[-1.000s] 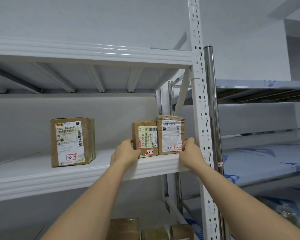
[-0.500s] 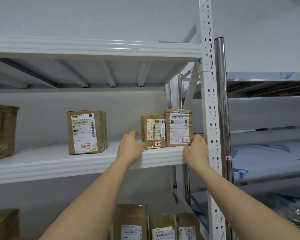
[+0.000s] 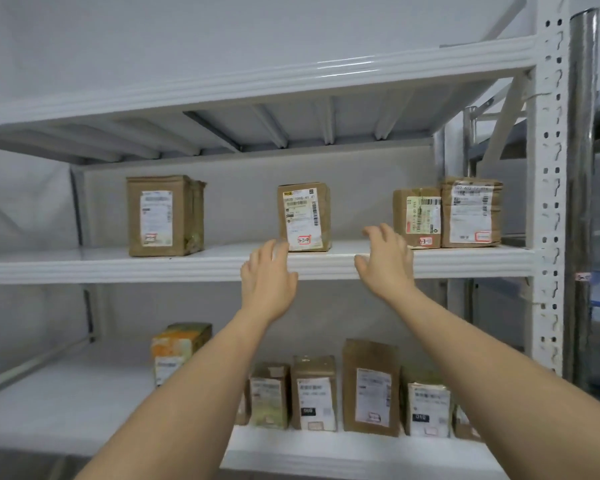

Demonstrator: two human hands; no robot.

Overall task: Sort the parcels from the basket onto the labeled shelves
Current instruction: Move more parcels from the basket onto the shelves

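Where the white steel rack (image 3: 548,168) stands against a pale grey wall, three of its shelves show: a top shelf (image 3: 257,81), a middle shelf (image 3: 118,265) and a lower shelf (image 3: 66,403). A chrome post (image 3: 582,133) rises just beside the rack's right upright.

Four brown parcels stand upright on the middle shelf, labels facing out: a left parcel (image 3: 163,216) by itself, a middle parcel (image 3: 303,216) well apart from it, and at the right end a short parcel (image 3: 417,218) touching a taller end parcel (image 3: 471,213). On the lower shelf an orange-and-white box (image 3: 179,348) stands left of a close row of at least four brown parcels (image 3: 347,393); forearms hide part of that row.

Both hands are raised before the middle shelf's front edge, fingers spread and loose, holding nothing. The left hand (image 3: 267,275) has its fingertips just at the middle parcel's lower left corner; whether they touch cannot be told. The right hand (image 3: 385,261) hovers between the middle parcel and the short parcel, close to the short one's lower left corner.
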